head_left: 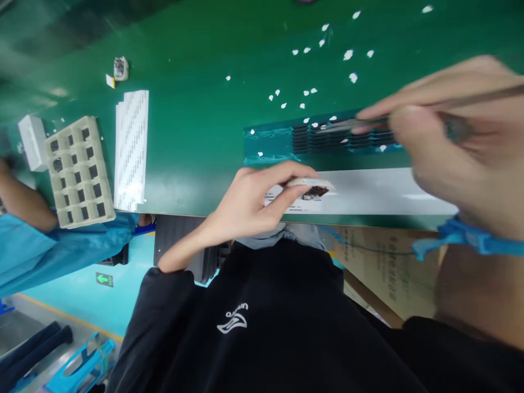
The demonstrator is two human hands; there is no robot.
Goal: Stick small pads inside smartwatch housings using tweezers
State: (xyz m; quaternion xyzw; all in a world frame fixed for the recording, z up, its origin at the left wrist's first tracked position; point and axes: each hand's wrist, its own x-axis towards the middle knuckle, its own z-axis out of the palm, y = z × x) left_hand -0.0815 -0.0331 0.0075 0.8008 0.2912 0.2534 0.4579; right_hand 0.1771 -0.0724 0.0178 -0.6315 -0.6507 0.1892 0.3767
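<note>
Near the frame's centre, a small white-cased part (317,190) is pinched in the left hand (254,200); at right, tweezers (338,126) are gripped by the curled right hand (458,123), tips over black strips (301,142).

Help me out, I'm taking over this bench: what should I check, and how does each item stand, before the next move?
1. Small white part secure in the left hand: ok, pinched between thumb and fingers.
2. Tweezer-like tool in the right hand: ok, held pointing at the black strips.
3. Tool tip touching a strip: cannot tell, it is blurred.
4. Blue band on the right wrist: ok, worn.
5. Blue sheet free of white bits: not ok, several lie on it.
</note>
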